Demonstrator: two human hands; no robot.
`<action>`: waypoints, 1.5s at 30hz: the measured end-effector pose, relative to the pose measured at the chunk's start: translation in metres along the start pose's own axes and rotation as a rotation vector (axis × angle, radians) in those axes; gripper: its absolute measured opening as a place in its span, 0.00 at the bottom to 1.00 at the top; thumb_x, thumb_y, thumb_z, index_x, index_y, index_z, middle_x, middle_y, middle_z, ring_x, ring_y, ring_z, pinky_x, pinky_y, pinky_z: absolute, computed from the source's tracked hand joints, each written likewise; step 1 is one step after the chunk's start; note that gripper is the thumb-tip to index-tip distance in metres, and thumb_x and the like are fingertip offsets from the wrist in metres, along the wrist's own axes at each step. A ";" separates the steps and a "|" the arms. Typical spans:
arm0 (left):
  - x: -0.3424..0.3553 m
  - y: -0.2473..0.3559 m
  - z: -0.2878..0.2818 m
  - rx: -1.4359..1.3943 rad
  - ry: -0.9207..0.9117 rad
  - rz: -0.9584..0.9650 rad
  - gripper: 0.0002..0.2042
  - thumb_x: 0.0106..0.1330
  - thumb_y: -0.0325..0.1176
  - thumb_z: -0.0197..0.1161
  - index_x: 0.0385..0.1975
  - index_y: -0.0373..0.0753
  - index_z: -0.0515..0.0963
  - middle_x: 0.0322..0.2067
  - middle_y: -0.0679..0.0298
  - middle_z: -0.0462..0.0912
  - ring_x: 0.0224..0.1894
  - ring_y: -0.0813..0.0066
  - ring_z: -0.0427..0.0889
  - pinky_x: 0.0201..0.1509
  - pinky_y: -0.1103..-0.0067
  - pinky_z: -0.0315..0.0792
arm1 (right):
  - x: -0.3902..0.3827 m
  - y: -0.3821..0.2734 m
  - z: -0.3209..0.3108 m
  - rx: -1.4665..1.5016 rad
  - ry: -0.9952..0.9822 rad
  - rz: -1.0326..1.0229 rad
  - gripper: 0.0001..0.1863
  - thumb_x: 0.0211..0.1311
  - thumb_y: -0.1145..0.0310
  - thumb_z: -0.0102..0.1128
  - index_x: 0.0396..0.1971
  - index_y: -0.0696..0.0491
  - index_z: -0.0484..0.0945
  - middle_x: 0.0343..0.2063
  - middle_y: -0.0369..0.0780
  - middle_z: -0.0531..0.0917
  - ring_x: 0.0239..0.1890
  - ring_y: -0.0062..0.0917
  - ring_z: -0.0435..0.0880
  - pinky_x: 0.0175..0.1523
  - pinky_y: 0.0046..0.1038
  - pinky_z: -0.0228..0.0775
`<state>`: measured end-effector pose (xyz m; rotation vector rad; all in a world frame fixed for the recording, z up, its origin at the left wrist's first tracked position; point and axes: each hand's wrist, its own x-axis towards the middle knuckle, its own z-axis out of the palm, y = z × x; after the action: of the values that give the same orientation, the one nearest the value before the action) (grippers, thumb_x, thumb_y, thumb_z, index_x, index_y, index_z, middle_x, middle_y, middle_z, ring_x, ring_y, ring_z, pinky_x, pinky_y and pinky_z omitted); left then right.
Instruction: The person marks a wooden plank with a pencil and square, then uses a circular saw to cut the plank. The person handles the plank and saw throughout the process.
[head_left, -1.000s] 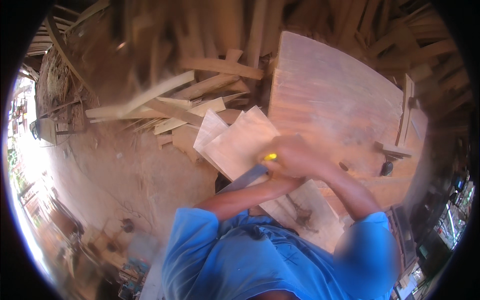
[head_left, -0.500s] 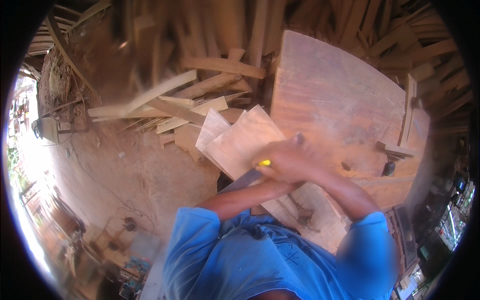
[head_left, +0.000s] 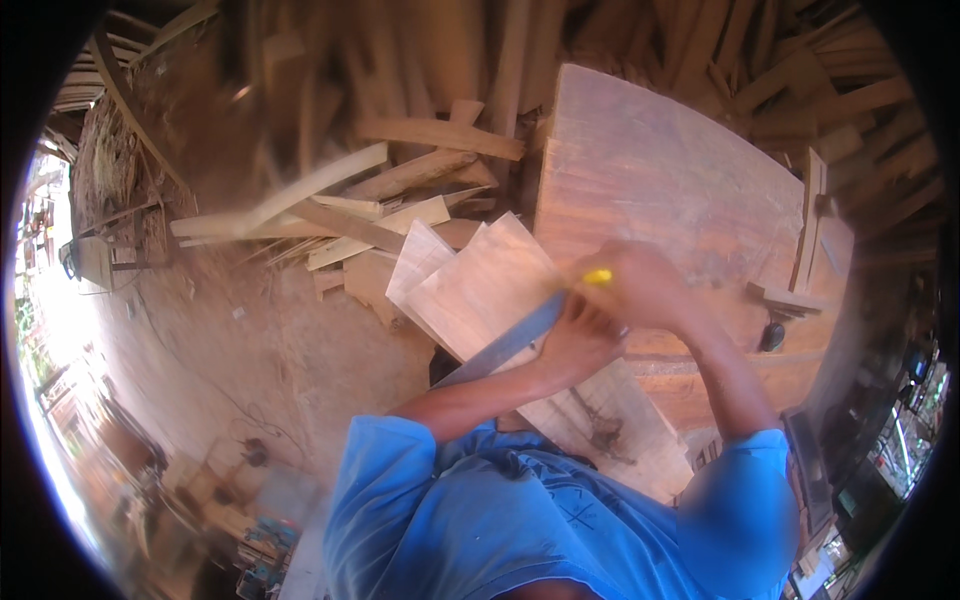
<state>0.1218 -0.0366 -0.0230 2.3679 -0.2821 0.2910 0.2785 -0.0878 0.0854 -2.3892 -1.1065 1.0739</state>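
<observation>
My right hand [head_left: 640, 285], slightly blurred, is closed round the yellow-marked handle of a handsaw [head_left: 515, 338]. The saw's grey blade slants down and left across a pale wooden board [head_left: 490, 278], passing just above my left forearm. Beside the handle, my left hand [head_left: 585, 335] is on the board with its fingers bent and close together, gripping the wood. Part of the board is hidden under my hands and arm. A second pale board [head_left: 416, 258] shows from beneath its left side.
A large reddish wooden slab [head_left: 670, 180] stands beyond my hands to the right. Loose offcuts [head_left: 400, 185] are heaped ahead, with more timber behind. A small round black object [head_left: 772, 336] lies on wood at the right. A cable [head_left: 240, 410] trails over the dusty ground at left.
My right hand has drawn the saw handle up and to the right, away from my left forearm. More of the blade and my left hand now show. The boards look unmoved.
</observation>
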 end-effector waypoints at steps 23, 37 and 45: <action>-0.002 0.001 -0.002 -0.089 -0.279 -0.157 0.18 0.64 0.46 0.64 0.42 0.38 0.83 0.40 0.58 0.85 0.42 0.62 0.84 0.45 0.62 0.74 | 0.008 -0.013 0.020 0.218 -0.098 -0.128 0.12 0.65 0.59 0.56 0.40 0.46 0.84 0.31 0.48 0.84 0.36 0.44 0.83 0.44 0.45 0.73; 0.013 0.005 -0.008 0.103 -0.151 -0.067 0.22 0.60 0.45 0.68 0.50 0.39 0.78 0.53 0.57 0.77 0.63 0.55 0.71 0.68 0.46 0.58 | 0.000 0.022 -0.010 0.065 0.269 -0.163 0.13 0.62 0.62 0.58 0.36 0.55 0.84 0.30 0.50 0.84 0.34 0.47 0.82 0.41 0.46 0.73; 0.013 0.006 -0.011 0.045 -0.136 0.001 0.22 0.57 0.46 0.72 0.49 0.45 0.76 0.54 0.60 0.74 0.64 0.58 0.68 0.73 0.45 0.52 | -0.010 0.077 0.019 0.640 -0.171 0.293 0.18 0.67 0.55 0.62 0.35 0.58 0.83 0.25 0.41 0.83 0.26 0.22 0.76 0.31 0.28 0.67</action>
<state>0.1312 -0.0353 -0.0076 2.4367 -0.3442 0.1375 0.3010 -0.1464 0.0367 -1.9894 -0.3593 1.4778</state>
